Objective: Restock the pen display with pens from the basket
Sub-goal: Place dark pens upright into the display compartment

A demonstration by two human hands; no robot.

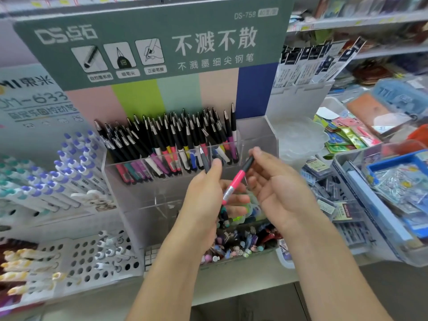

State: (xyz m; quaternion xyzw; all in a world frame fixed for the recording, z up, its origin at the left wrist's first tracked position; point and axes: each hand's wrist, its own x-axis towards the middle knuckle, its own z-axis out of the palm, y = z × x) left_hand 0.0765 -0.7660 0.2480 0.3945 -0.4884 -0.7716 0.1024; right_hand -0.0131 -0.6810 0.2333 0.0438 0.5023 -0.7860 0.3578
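Observation:
A clear acrylic pen display [254, 137] under a green sign holds several black-tipped pens [171, 140], packed on its left and middle; its right end is bare. My left hand [208, 193] grips a bunch of pens, one grey tip [203, 158] sticking up by the thumb. My right hand [275, 188] pinches a pink pen with a black grip [236, 179], held slanted just in front of the display. No basket is in view.
White and purple pens [69, 167] fill a rack on the left. A perforated white holder [92, 260] sits lower left. A tray of mixed pens [240, 244] lies below my hands. Plastic bins of stationery [379, 200] crowd the right.

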